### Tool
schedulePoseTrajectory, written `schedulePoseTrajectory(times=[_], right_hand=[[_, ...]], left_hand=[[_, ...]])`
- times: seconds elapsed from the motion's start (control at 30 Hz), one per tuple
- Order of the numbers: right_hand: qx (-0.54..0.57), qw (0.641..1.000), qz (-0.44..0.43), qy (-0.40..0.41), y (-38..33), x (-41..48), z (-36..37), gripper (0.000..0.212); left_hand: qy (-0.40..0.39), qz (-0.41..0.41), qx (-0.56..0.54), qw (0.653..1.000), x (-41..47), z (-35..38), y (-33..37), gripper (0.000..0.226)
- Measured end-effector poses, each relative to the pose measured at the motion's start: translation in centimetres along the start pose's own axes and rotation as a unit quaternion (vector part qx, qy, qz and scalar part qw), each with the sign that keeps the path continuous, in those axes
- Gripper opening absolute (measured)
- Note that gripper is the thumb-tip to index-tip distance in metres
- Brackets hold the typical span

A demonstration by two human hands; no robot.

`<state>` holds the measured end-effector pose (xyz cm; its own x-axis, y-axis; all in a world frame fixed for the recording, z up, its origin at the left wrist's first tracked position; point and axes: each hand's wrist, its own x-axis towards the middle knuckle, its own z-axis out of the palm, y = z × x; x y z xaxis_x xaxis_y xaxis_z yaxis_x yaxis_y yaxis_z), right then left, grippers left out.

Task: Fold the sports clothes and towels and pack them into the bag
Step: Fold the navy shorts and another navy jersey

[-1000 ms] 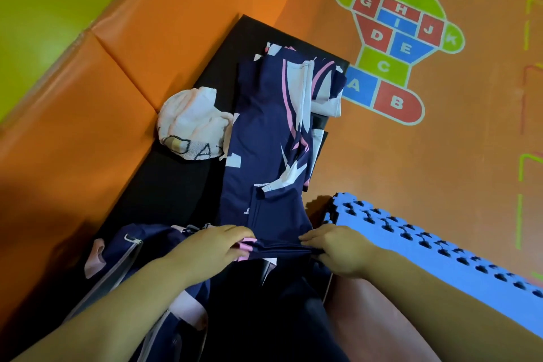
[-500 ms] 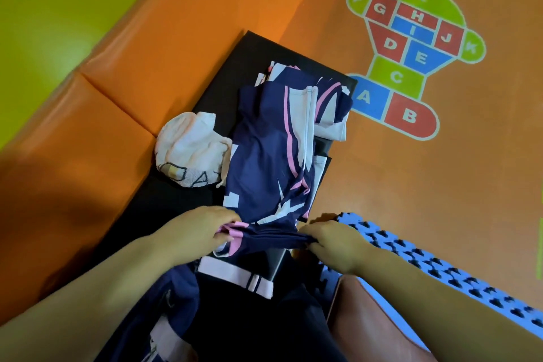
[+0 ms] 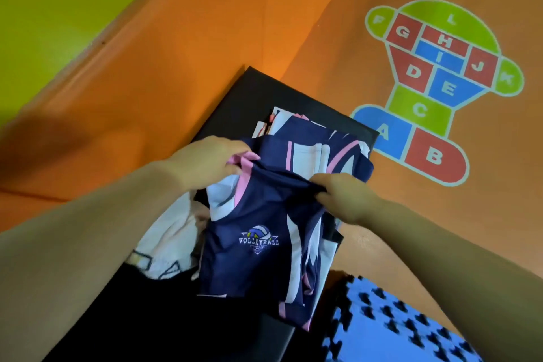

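Left hand [image 3: 211, 161]: clenched on the pink-trimmed edge of the jersey, fingers curled round the cloth.
Right hand [image 3: 343, 197]: pinching the same edge at its other end, fingers curled under.
Jersey [image 3: 258, 244]: navy, pink and white, volleyball crest facing up. It is stretched between the two hands; the near part hangs from them toward the person and the far part lies just beyond them.
Change: a second ago both hands held the hem low and close to the body, with the cloth laid out flat ahead. The hem has since been lifted and carried forward, which turned the crest into view.
Meaning: probably a fold across the length, under way but not yet laid down; packing not begun.
Towel [image 3: 167, 235]: white, bunched, below the left hand, touching the jersey.
Black mat [image 3: 293, 94]: beneath the clothes, reaching past both hands.
Bag: cannot be made out.
Blue foam tile [image 3: 411, 332]: below the right forearm.
Hopscotch print [image 3: 435, 88]: well beyond the right hand.
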<state>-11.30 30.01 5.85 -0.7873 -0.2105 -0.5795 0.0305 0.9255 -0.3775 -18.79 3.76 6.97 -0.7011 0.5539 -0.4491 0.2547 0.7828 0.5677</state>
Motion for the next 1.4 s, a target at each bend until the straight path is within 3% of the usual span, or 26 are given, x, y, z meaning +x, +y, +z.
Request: schedulePoseTrajectory(times=[0.13,0.27,0.43,0.6,0.8,0.87,0.93,1.03,1.13,1.2,1.27,1.4], right_hand=[[0.023,0.999,0.009,0.04,3.0,6.2,-1.2,0.028],[0.065,0.988,0.085,0.113,4.3,8.4,-0.2,0.034],[0.2,0.958,0.109,0.173,3.8,5.5,2.8,0.037],[0.288,0.938,0.148,0.121,2.4,-0.9,7.8,0.031],[0.317,0.93,0.186,0.023,1.2,-6.5,14.7,0.046],[0.335,0.921,0.2,0.003,1.1,-7.2,16.0,0.049],[0.345,0.914,0.212,-0.025,0.9,-7.1,16.5,0.036],[0.286,0.935,0.204,-0.042,0.8,-6.3,17.1,0.018],[0.254,0.946,0.199,-0.037,0.8,-6.1,17.6,0.03],[0.273,0.941,0.196,-0.03,0.9,-6.2,17.8,0.033],[0.315,0.931,0.184,-0.027,0.8,-6.6,17.8,0.029],[0.382,0.913,0.141,-0.015,0.1,-8.3,17.4,0.01]], left_hand=[[0.075,-0.003,0.03,0.997,5.5,-0.5,-0.8,0.037],[0.15,-0.033,0.056,0.987,7.3,1.3,-1.9,0.052],[0.151,-0.073,0.017,0.986,3.7,6.2,-3.8,0.041],[0.175,-0.192,-0.064,0.964,-3.2,12.7,-3.0,0.048],[0.155,-0.316,-0.188,0.917,-10.0,19.2,-2.2,0.063],[0.153,-0.318,-0.196,0.915,-10.8,19.9,-2.2,0.054],[0.153,-0.331,-0.202,0.909,-11.0,20.0,-2.2,0.043],[0.184,-0.335,-0.202,0.902,-11.1,19.9,-2.1,0.042],[0.221,-0.343,-0.241,0.881,-11.4,19.9,-1.5,0.024],[0.232,-0.358,-0.268,0.864,-11.7,19.8,-1.2,0.015],[0.236,-0.356,-0.285,0.858,-12.0,19.9,-1.4,0.02],[0.24,-0.305,-0.298,0.872,-12.8,19.0,-1.2,0.016]])
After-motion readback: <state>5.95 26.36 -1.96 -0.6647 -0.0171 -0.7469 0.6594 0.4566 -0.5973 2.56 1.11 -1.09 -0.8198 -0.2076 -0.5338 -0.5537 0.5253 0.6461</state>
